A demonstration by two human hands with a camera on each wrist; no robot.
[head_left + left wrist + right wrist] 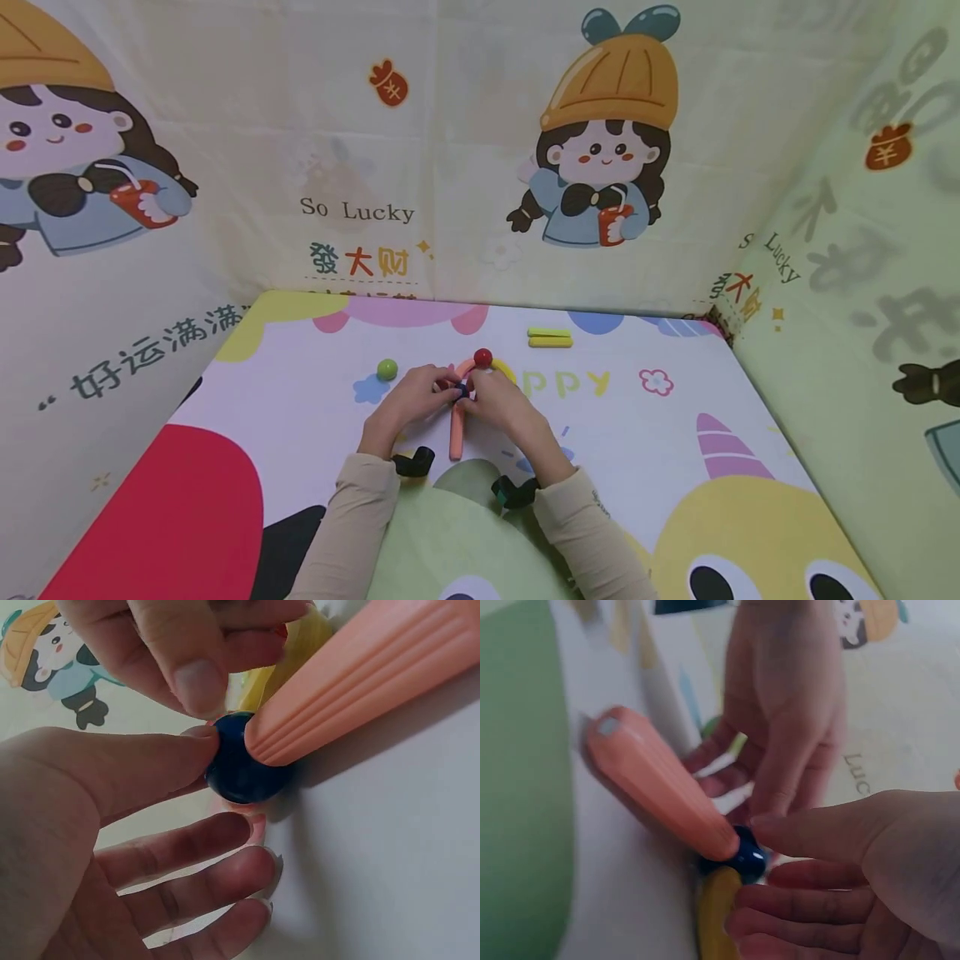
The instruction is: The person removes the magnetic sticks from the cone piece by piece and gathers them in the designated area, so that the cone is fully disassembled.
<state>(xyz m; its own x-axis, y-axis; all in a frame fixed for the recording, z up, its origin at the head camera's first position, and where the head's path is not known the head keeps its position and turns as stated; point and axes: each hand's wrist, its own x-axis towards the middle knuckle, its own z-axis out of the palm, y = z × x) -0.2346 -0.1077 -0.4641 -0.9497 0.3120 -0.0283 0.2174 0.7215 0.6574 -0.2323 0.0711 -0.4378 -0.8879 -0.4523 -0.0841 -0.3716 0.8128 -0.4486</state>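
Note:
A dark blue ball (462,390) is between both hands at the middle of the table. My left hand (415,398) pinches it between thumb and index finger, the other fingers held apart. From the other side, my right hand (502,402) has its thumb and fingertips on the same ball. One end of a salmon-coloured ridged stick (367,682) meets the ball, and the stick (456,433) points toward me. Beyond the hands, a red ball (483,357) sits between a pink curved piece (465,367) and a yellow curved piece (506,368). A yellow piece (718,911) also reaches the blue ball.
To the left of the hands lies a green ball (387,370). Two yellow-green sticks (550,337) lie side by side farther back. Printed cloth walls (465,250) rise behind and beside the patterned tabletop (300,400). Black wrist mounts (415,462) hang below the wrists.

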